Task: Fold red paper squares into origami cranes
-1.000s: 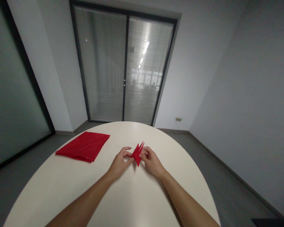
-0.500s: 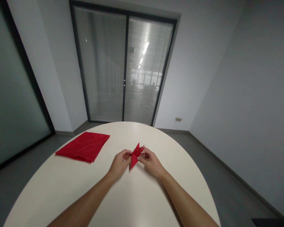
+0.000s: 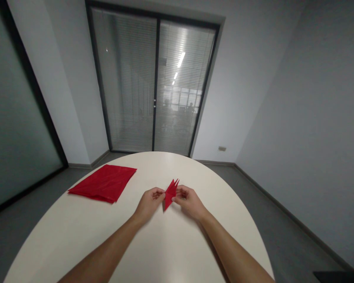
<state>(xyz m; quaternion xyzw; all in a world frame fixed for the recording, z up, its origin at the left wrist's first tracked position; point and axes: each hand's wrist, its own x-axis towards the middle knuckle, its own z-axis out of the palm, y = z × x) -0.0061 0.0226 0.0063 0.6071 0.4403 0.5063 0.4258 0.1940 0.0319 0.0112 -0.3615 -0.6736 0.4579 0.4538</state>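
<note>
A small piece of folded red paper point(image 3: 170, 195) with several pointed tips is held between my two hands, just over the middle of the table. Its narrow tips point away from me and one broader point faces me. My left hand point(image 3: 151, 201) pinches its left edge between thumb and fingers. On the other side, my right hand point(image 3: 189, 200) grips the right edge, thumb on the near face and fingers curled behind. The fingertips hide part of the folds.
A stack of red paper sheets point(image 3: 104, 182) lies on the left part of the round white table point(image 3: 135, 251). Beyond the table's far edge stands a glazed partition point(image 3: 155, 82) with blinds. A dark object point(image 3: 336, 276) shows at the bottom right corner.
The folded paper has turned slightly and looks narrower, its tips closer together. Both hands keep their hold in nearly the same place.
</note>
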